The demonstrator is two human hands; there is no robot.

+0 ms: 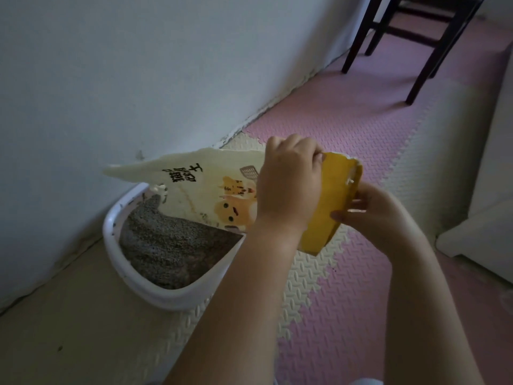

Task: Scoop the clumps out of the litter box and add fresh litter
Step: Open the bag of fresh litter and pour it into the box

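A pale wall (138,65) fills the left side and runs off to the far right. At its foot stands the white litter box (177,298), on cream flooring at the near left. Its rim is speckled with dark bits on the far side. Inside lies grey litter (172,245), heaped higher toward the far left corner and darker at the near end. Above the box hangs the litter bag (211,184), tipped almost on its side. Its open mouth points left over the far end of the box, and a few pale pellets show at the opening. The cream face of the bag carries black characters and cartoon cats; its raised end, to the right, is a yellow panel. The left hand (288,184) grips the upper edge of that raised end, fingers curled over the top and the back of the hand toward the camera. Just to the right, the right hand (369,209) holds the yellow panel from the other side, with fingers curled onto its surface and the thumb behind the edge. Both bare forearms reach in from the near edge. Under them lies a foam mat (347,301) of interlocking pink and cream tiles. At the far right stand the dark legs of a chair (434,68). A white piece of furniture (488,218) lines the right edge.
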